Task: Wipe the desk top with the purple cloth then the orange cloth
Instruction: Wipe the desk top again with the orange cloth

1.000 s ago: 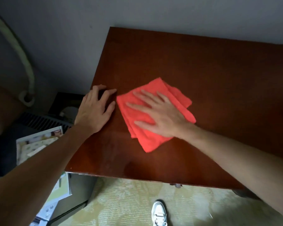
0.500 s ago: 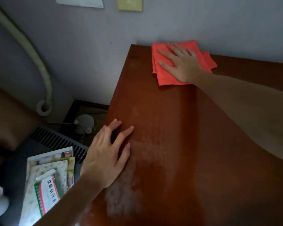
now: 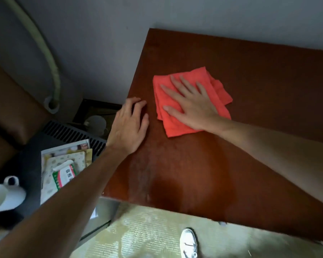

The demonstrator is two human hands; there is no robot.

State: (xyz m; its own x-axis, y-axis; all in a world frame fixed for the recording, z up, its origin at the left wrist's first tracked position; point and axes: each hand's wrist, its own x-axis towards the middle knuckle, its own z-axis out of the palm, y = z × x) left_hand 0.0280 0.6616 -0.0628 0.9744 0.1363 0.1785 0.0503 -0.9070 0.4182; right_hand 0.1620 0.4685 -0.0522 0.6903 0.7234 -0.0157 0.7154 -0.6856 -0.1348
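Half a second ago the orange cloth (image 3: 177,101) lay against the wall at the far left corner of the desk top (image 3: 259,75); now it sits nearer, about midway down the left part of the wood, with the right hand (image 3: 191,103) on top of it. That hand lies flat, palm down, fingers spread and straight, pressing the folded cloth to the surface rather than gripping it. Its palm hides the middle of the cloth, and a second fold pokes out behind the wrist on the right side.

The left hand (image 3: 129,125) rests on the desk's left edge, just beside the cloth but apart from it, fingers extended and slightly curled, holding nothing; its fingertips blur somewhat.

A pale, dusty-looking smear runs along the near left part of the wood. The desk's right side is cut off by the frame. No purple cloth can be seen.

Below the desk edge, a white shoe (image 3: 189,243) stands on a pale patterned carpet (image 3: 147,229). To the left, printed packets (image 3: 63,164) lie partly hidden under the left forearm, and a white cup (image 3: 0,198) is cut by the frame edge.
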